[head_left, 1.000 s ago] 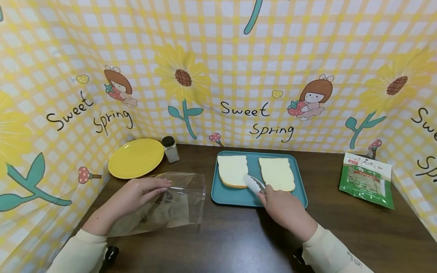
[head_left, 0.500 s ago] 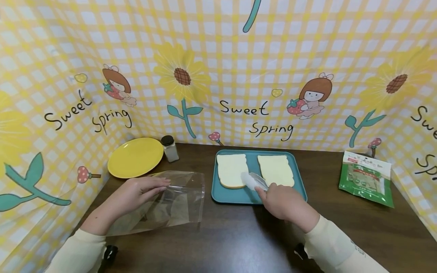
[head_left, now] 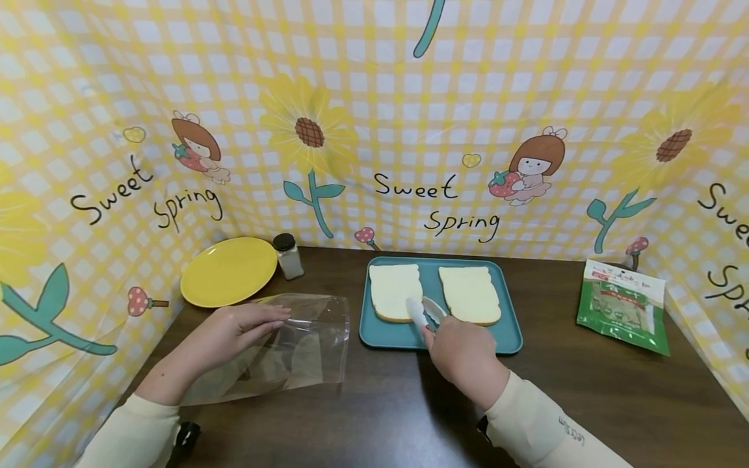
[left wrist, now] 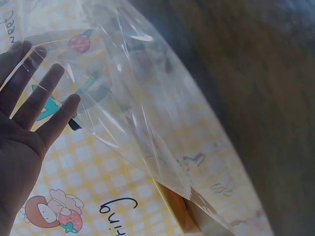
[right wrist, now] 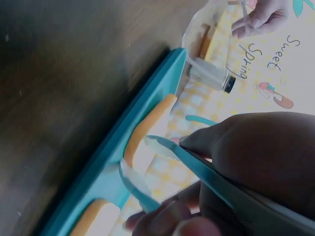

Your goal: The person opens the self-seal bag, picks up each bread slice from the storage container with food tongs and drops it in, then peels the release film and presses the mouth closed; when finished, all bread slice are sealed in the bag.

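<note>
Two bread slices point(head_left: 394, 291), one tray point(head_left: 389, 337) — right hand point(head_left: 466, 356) holds tongs point(head_left: 417, 311).

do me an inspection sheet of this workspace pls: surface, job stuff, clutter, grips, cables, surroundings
Surface: dark brown table, wood-look, with glare in front of the tray.
Job's things: left bread slice and right bread slice on the tray, apart; tongs open at the left slice's right edge, contact unclear; clear bag left of the tray.
Clutter: yellow plate and black-lidded jar beyond the bag; green-and-white packet right of the tray.
Left grip: fingers straight at the bag; pinching or not, can't tell.
Right grip: holds the tongs.
Cables: nothing seen.
Surroundings: checked cloth with sunflowers and "Sweet Spring" lettering, behind and on both sides.
</note>
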`<state>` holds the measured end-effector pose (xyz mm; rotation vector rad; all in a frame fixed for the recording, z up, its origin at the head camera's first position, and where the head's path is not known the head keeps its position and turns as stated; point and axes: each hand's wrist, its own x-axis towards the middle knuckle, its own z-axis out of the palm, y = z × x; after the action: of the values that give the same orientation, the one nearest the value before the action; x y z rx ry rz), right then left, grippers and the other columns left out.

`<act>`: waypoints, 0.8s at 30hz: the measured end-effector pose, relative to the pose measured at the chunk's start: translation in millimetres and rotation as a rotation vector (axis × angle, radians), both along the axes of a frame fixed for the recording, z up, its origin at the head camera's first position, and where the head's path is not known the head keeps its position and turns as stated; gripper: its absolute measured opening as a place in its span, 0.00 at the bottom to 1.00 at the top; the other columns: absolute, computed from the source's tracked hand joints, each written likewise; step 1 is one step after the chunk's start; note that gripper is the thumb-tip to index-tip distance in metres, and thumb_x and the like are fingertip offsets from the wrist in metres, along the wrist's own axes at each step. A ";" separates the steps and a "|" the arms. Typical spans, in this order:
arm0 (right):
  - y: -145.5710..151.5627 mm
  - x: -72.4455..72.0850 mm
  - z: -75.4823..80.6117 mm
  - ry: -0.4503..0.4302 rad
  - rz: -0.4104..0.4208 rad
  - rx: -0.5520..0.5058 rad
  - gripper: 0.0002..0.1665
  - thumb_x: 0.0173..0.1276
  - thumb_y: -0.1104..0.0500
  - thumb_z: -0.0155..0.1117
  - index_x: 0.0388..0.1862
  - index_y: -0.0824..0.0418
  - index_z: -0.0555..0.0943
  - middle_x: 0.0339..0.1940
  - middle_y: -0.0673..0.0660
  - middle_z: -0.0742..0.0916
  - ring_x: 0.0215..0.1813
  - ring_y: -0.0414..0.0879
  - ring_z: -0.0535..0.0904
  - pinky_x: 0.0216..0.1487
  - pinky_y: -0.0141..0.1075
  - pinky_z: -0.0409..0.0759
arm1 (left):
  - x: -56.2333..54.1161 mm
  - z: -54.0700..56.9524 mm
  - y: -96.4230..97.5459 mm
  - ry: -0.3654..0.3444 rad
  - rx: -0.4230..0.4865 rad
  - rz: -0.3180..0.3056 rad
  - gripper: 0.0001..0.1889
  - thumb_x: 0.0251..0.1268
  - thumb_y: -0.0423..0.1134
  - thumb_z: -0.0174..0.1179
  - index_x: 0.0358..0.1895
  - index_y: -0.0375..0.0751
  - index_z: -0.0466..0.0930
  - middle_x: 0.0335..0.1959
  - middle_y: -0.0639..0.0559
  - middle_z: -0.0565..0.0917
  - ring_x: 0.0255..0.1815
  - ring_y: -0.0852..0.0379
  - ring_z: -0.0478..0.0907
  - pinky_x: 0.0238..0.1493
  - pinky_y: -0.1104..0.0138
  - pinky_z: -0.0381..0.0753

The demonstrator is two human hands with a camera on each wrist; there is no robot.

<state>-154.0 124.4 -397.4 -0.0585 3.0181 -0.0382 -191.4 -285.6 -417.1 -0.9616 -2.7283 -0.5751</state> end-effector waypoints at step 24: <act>49.3 -11.4 -20.4 0.130 0.254 -0.198 0.25 0.85 0.46 0.58 0.29 0.60 0.70 0.16 0.54 0.72 0.16 0.48 0.69 0.19 0.38 0.64 | 3.5 1.7 -1.7 -0.049 0.004 0.012 0.16 0.76 0.36 0.67 0.61 0.55 0.90 0.63 0.60 0.90 0.67 0.51 0.86 0.61 0.51 0.89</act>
<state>-165.4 173.7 -417.9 -0.4784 3.0972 -0.3212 -188.0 -287.3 -415.4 -0.9422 -2.7731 -0.6101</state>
